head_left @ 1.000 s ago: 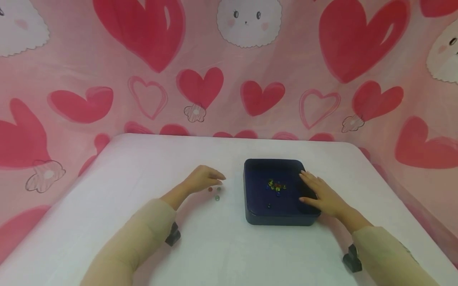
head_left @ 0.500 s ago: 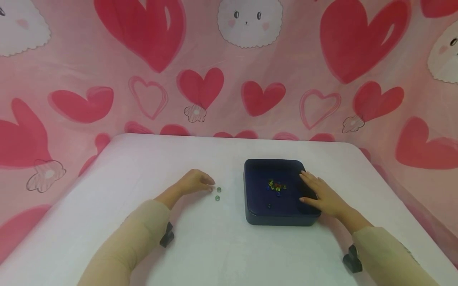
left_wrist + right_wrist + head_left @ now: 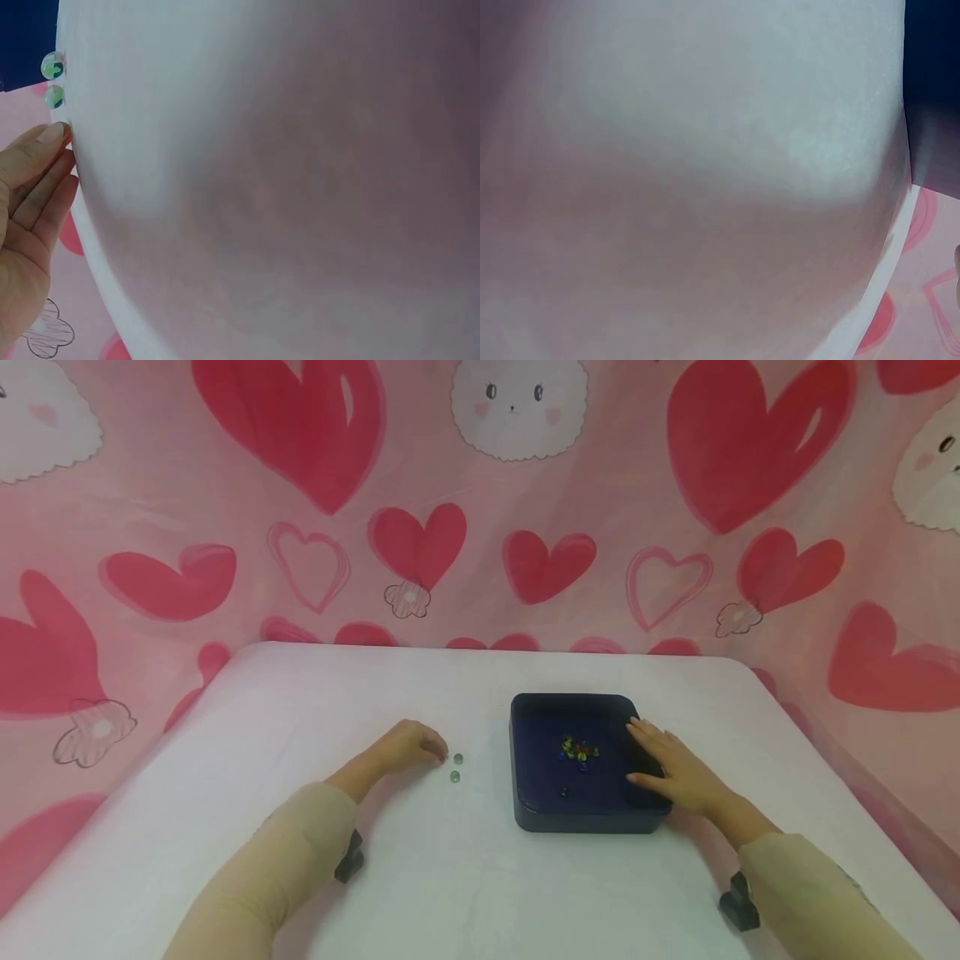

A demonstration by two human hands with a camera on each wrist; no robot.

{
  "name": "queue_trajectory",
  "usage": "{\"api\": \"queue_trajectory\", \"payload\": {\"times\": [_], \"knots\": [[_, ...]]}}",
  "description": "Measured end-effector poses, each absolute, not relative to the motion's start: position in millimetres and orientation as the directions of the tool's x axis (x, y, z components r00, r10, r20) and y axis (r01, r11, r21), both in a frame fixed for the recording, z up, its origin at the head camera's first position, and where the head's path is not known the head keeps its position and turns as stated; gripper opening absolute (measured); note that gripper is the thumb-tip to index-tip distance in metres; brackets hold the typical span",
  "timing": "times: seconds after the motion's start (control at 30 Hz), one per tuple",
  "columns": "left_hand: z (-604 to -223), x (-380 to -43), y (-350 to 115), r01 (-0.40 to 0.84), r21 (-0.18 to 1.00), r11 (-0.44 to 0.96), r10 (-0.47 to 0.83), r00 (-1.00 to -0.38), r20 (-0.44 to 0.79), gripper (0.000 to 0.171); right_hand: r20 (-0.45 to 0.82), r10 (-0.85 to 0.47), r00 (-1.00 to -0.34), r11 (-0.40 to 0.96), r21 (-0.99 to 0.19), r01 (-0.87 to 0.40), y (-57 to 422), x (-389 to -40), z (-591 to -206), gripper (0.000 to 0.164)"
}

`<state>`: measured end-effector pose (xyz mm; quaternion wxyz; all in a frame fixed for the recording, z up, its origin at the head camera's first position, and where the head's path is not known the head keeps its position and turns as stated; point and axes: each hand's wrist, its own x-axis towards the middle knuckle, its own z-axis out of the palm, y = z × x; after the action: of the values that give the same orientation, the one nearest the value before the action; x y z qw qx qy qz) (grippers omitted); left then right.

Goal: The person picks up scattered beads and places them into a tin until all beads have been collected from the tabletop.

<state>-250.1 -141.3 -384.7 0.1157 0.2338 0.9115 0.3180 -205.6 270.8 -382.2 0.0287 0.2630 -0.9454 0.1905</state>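
My left hand (image 3: 408, 746) is low over the white table, left of two greenish clear glass marbles (image 3: 458, 759). In the left wrist view, its thumb and index finger (image 3: 52, 133) meet in a pinch at the tabletop, just beside those marbles (image 3: 53, 97). A reddish marble appears to be between the fingertips, mostly hidden by them. My right hand (image 3: 678, 774) rests with spread, straight fingers on the right rim of a dark blue square tray (image 3: 592, 821). Several coloured marbles (image 3: 579, 750) lie clustered inside it, and one dark marble (image 3: 564, 792) sits apart near the front.
The white table (image 3: 420, 893) reaches back to a pink cloth (image 3: 480, 568) printed with hearts. A black wrist device (image 3: 350, 857) is on the left forearm, and another black device (image 3: 739, 902) on the right.
My left hand has moved left and down, covering the reddish marble, and its thumb and finger have closed together. The two greenish marbles and my right hand stay in place.
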Motion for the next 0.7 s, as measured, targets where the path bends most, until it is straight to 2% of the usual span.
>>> {"api": "queue_trajectory", "payload": {"times": [0.37,0.7], "knots": [[-382.9,-248.0,-139.8,0.395,0.585,0.709,0.508,-0.86,-0.035,0.015,0.139,-0.481,-0.866,0.789,-0.362,-0.496,269.8,-205.3,-381.8,0.071],[-373.8,-246.8,-137.0,0.433,0.606,0.667,0.512,-0.858,0.05,0.017,0.151,-0.478,-0.865,0.79,-0.358,-0.498,271.1,-205.3,-383.8,0.07]]}}
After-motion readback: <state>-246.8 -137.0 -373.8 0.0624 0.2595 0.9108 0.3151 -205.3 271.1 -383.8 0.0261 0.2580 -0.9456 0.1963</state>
